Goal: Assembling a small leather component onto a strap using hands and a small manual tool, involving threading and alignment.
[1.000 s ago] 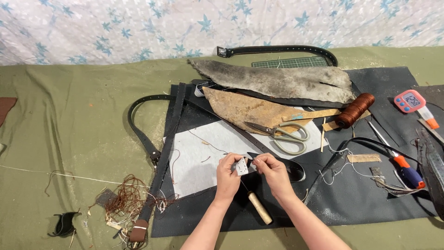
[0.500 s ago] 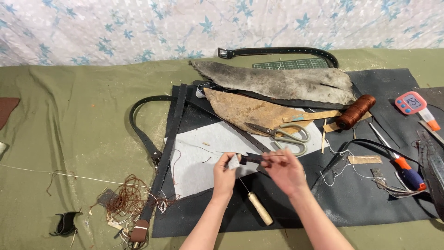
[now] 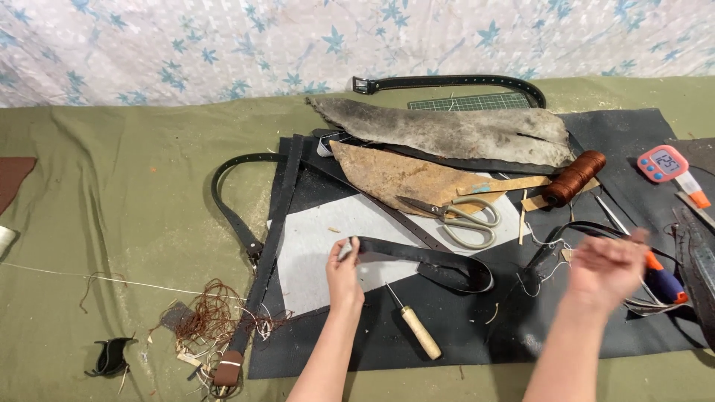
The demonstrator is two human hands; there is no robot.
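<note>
My left hand pinches the near end of a black leather strap over a white sheet. The strap runs right and curls into a loop on the black mat. My right hand is off to the right, apart from the strap and blurred by motion, above loose threads and tools. Whether it holds anything is unclear. A wooden-handled awl lies just right of my left forearm.
Scissors rest on a brown leather piece, with a grey hide behind. Brown thread spool, pink timer and a blue-orange tool lie right. A long black belt and tangled thread lie left.
My right hand left the strap end and swung far to the right. The left hand stayed pinching the strap, which now lies stretched out on the mat.
</note>
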